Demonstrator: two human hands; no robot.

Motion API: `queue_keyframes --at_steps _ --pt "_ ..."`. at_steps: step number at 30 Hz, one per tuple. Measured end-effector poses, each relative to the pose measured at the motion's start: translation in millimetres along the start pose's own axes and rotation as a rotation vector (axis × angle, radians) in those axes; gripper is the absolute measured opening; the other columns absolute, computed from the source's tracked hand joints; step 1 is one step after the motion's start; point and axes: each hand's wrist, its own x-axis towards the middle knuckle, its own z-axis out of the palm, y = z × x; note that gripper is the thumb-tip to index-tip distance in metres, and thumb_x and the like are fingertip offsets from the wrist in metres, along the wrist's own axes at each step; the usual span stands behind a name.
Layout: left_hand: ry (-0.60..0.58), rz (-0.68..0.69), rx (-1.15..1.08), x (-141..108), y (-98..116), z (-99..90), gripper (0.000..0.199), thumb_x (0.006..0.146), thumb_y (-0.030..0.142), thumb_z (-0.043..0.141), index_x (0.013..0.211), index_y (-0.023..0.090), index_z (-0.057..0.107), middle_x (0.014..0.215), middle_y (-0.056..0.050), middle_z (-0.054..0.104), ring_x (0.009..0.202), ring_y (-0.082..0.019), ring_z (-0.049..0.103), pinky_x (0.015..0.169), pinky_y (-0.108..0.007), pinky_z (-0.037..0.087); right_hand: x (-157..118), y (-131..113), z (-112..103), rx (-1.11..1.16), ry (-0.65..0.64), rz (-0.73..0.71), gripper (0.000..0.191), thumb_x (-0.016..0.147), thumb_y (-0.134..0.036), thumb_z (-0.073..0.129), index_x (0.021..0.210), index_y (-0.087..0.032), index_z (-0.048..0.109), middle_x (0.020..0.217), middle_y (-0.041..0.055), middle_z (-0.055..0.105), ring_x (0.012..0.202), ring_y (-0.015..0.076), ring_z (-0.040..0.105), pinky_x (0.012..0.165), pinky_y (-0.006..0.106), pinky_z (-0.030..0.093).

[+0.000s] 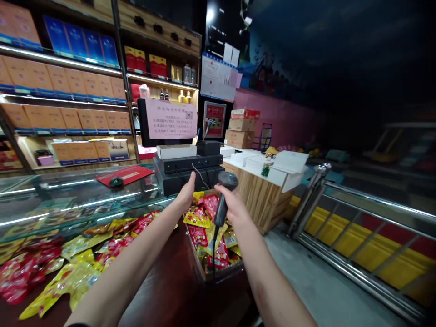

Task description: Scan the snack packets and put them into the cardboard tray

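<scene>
My right hand (232, 204) grips a black handheld barcode scanner (223, 195) by its handle, with the scanner head pointing up and forward. Its cable (214, 254) hangs down over a wooden box (218, 272) of red and yellow snack packets (207, 227). My left hand (185, 193) is raised with the fingers apart and holds nothing. It is nearest to a stack of black electronic devices (187, 169) and is not touching it. More packets (57, 268) lie on the dark counter below my left forearm.
A glass display counter (78, 200) holds a red mat with a computer mouse. A pink printed sign (172, 119) stands behind the black devices, before shelves of boxed goods. A white-topped wooden counter (265, 181), stacked cartons and a metal railing (357, 236) stand to the right.
</scene>
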Motion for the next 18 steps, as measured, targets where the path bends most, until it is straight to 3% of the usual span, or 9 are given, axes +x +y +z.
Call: queue_keyframes --at_steps 4,10,15,18 --pt "0.066 -0.042 -0.020 -3.9 -17.5 -51.1 0.082 0.083 0.067 0.031 0.144 0.012 0.025 0.151 -0.020 0.022 0.139 -0.030 0.021 0.101 -0.047 0.034 -11.6 18.0 16.2 0.049 -0.020 0.064 0.029 0.051 -0.025 0.076 0.077 -0.015 0.066 0.070 0.0005 0.066 0.069 0.0133 0.059 0.064 0.024 0.044" --pt "0.207 -0.012 -0.100 -33.6 -28.4 -144.8 0.078 0.082 0.068 0.033 0.139 0.015 0.035 0.149 -0.019 0.027 0.138 -0.030 0.024 0.095 -0.044 0.041 -45.2 51.5 78.9 0.017 -0.240 0.184 0.028 0.055 -0.029 0.075 0.077 -0.014 0.066 0.064 0.0002 0.064 0.062 0.0135 0.059 0.058 0.024 0.044" --pt "0.310 -0.046 -0.175 -68.1 -48.1 -214.5 0.074 0.083 0.067 0.035 0.136 0.016 0.039 0.147 -0.018 0.033 0.134 -0.030 0.033 0.090 -0.041 0.044 -65.0 98.3 127.5 0.075 -0.355 0.354 0.026 0.054 -0.024 0.075 0.076 -0.014 0.065 0.059 -0.0003 0.065 0.058 0.0136 0.061 0.058 0.025 0.047" --pt "0.337 -0.103 -0.212 -80.6 -69.4 -243.4 0.071 0.084 0.064 0.037 0.133 0.014 0.043 0.143 -0.019 0.039 0.128 -0.029 0.041 0.089 -0.038 0.045 -69.5 131.7 144.7 0.076 -0.392 0.473 0.025 0.055 -0.022 0.074 0.075 -0.014 0.063 0.057 0.0008 0.065 0.056 0.0160 0.062 0.058 0.027 0.050"
